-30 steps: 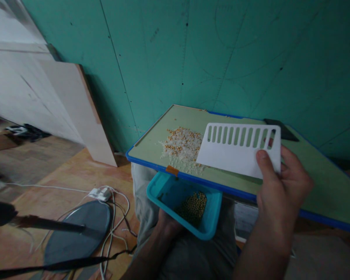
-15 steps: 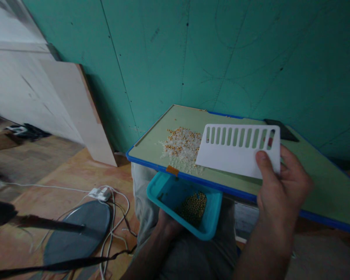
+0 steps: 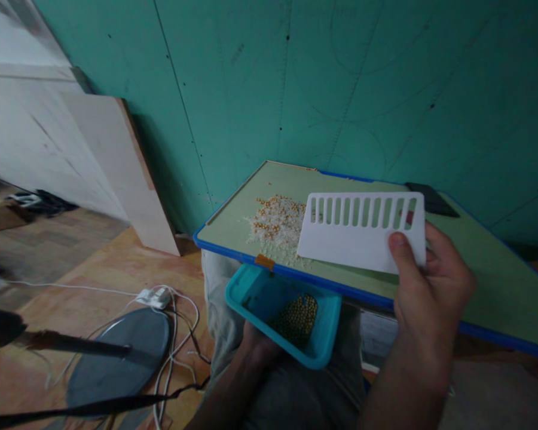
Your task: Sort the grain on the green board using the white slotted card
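My right hand (image 3: 430, 292) grips a white plastic scraper (image 3: 358, 233) with a row of slots, thumb on its front, held over a green board with a blue rim (image 3: 488, 280). The scraper's lower left corner is beside a pile of white grains mixed with yellow beads (image 3: 278, 226) near the board's front edge. My left hand (image 3: 257, 345) holds a turquoise tray (image 3: 327, 322) from underneath, just below the board's edge. Yellow-brown beads (image 3: 298, 315) lie in the tray. The left hand's fingers are mostly hidden under the tray.
A teal wall (image 3: 341, 83) stands behind the board. A black flat object (image 3: 430, 200) lies at the board's far side. On the wooden floor to the left are a round grey stand base (image 3: 116, 352), white cables and a plug (image 3: 156, 295), and a leaning pale panel (image 3: 116, 173).
The scraper has shifted slightly left toward the grain pile, and my right hand moved with it. The tray and left hand stay put.
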{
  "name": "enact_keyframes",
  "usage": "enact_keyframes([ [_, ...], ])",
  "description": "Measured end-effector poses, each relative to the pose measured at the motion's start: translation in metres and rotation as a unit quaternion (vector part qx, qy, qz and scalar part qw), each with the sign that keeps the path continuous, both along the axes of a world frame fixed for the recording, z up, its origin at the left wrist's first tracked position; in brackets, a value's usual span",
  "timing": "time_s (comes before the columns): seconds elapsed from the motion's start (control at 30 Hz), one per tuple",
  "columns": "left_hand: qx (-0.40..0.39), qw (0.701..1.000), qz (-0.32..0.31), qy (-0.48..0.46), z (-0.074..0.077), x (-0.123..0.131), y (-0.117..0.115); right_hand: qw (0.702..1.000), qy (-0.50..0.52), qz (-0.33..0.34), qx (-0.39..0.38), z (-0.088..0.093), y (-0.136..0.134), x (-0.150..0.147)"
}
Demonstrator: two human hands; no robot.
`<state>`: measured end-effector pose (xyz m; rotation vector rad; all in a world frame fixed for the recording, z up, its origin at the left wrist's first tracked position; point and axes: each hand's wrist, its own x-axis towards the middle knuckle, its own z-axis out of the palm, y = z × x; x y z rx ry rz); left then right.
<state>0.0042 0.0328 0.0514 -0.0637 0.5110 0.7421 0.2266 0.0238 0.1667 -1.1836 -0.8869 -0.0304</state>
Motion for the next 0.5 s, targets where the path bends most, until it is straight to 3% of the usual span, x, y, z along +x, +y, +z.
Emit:
enact_keyframes([
  [0.33, 0.003, 1.000, -0.011, -0.016, -0.009, 0.002, 0.004, 1.000, 0.013, 0.020, 0.008, 0.003, -0.001, -0.002],
  [0.5, -0.001, 1.000, 0.005, -0.004, -0.006, 0.002, 0.003, 0.999, 0.011, 0.033, 0.005, 0.004, 0.000, -0.001],
])
